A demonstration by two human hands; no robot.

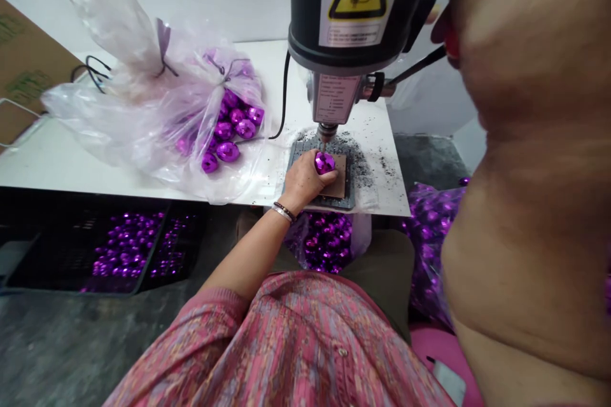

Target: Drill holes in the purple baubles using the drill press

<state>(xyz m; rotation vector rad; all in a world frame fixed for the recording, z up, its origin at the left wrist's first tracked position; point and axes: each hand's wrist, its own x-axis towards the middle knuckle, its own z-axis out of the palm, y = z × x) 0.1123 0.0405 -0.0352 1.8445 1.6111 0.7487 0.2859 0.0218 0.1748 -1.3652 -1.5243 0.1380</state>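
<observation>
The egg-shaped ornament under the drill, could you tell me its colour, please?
Shiny metallic purple, as the ornament shows best in the head view.

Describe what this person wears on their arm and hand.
The left hand is bare, with no glove. Its wrist wears a thin silver bangle and a dark bracelet. A pink patterned sleeve ends well above the wrist.

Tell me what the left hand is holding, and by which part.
The left hand holds a shiny purple egg, its fingers around the egg's sides.
</observation>
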